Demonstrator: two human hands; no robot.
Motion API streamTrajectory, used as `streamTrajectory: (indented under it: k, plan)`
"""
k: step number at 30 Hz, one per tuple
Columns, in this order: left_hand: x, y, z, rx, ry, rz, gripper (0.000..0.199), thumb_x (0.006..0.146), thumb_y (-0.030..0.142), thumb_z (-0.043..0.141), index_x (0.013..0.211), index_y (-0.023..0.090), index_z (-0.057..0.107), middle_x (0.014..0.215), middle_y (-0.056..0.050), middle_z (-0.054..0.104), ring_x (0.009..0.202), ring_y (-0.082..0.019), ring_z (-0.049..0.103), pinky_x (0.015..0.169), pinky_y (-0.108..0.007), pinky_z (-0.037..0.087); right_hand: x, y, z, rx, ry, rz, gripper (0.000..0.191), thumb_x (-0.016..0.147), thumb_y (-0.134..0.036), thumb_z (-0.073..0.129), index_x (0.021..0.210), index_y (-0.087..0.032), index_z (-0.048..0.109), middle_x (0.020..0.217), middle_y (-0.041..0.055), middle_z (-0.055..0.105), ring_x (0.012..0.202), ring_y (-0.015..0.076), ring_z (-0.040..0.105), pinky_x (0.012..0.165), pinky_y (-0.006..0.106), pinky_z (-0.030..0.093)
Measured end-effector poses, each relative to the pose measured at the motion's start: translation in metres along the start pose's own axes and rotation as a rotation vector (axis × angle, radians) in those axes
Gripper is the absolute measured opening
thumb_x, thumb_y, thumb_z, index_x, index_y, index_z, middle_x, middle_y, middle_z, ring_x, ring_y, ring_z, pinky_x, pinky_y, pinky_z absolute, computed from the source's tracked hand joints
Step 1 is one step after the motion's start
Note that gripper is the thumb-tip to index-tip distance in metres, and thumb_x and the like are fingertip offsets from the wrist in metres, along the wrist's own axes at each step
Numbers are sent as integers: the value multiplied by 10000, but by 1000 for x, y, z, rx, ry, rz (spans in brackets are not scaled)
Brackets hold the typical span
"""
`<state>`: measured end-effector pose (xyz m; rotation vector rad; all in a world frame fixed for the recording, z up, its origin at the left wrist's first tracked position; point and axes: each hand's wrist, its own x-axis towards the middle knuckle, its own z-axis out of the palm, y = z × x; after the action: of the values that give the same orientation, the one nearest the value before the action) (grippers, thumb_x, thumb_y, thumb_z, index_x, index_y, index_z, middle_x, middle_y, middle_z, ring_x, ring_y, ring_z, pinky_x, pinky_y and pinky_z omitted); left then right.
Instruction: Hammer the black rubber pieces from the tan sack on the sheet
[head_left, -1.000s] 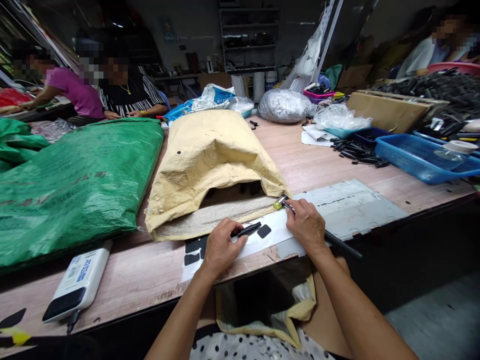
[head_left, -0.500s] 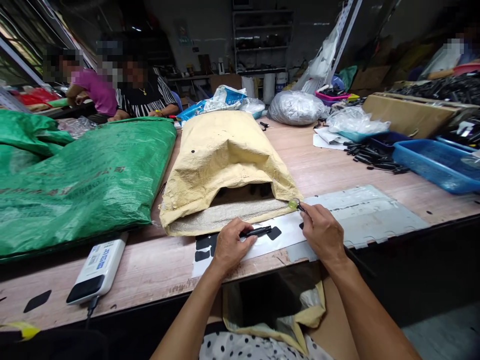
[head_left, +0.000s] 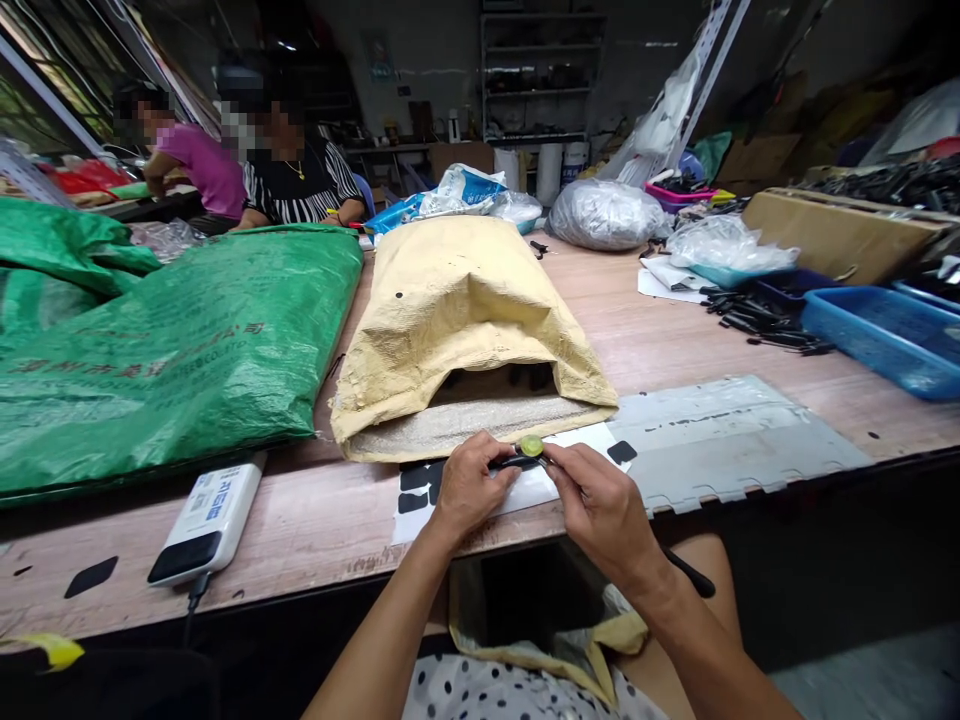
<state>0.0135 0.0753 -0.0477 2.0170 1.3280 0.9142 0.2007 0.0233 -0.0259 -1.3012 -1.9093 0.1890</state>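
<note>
My left hand (head_left: 469, 482) pinches a slim black plastic piece (head_left: 510, 461) over the front edge of the table. My right hand (head_left: 604, 505) is closed, its fingertips at the piece's right end beside a small round yellow-green disc (head_left: 532, 446). The disc lies over the black piece; whether they are joined I cannot tell. A dark rod (head_left: 694, 577) sticks out past my right wrist, its other end hidden. Under my hands lies a white sheet (head_left: 409, 528) with black rounded patches (head_left: 414, 500). Just behind is a yellow woven sack (head_left: 480, 285), its mouth open towards me.
To the left lie a green sack (head_left: 180, 350) and a white power bank (head_left: 210, 520) with a cable. On the right are a grey plate (head_left: 735, 440), black parts (head_left: 765, 320) and a blue tray (head_left: 885, 335). Two people (head_left: 300, 180) sit across the table. An open sack (head_left: 517, 610) is on my lap.
My right hand has moved left with the yellow-green disc, from the sack's corner to the black piece in my left hand. The view has shifted slightly.
</note>
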Motion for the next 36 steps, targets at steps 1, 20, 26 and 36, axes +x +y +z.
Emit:
streamTrajectory:
  k: [1, 20, 26, 36]
  plan:
    - [0, 0, 0, 2, 3, 1, 196, 797, 148, 721, 967, 231, 770, 836, 8, 626, 780, -151, 580, 734, -272, 437, -1, 0, 2, -15, -9, -3, 327, 978, -165, 480, 1263, -222, 630, 992, 64, 687, 943, 197, 633, 851, 333, 512]
    - [2, 2, 0, 34, 10, -26, 184, 754, 140, 734, 917, 223, 748, 839, 16, 640, 716, -136, 560, 689, -267, 430, 0, 16, -11, -68, 68, 85, 287, 972, -220, 495, 1204, -227, 664, 1020, 57, 712, 950, 196, 657, 861, 319, 508]
    - [2, 3, 0, 89, 13, -8, 202, 745, 136, 712, 926, 225, 726, 839, 9, 631, 809, -170, 598, 771, -292, 463, 14, 54, -29, -259, 157, 181, 278, 944, -231, 533, 1170, -244, 694, 1033, 35, 722, 967, 202, 662, 844, 321, 483]
    - [0, 5, -1, 135, 1, 10, 229, 734, 148, 712, 950, 225, 722, 847, 4, 622, 818, -177, 608, 796, -305, 475, 9, 99, -13, -557, 153, 221, 244, 921, -209, 551, 1107, -218, 709, 980, 49, 696, 908, 212, 579, 800, 321, 407]
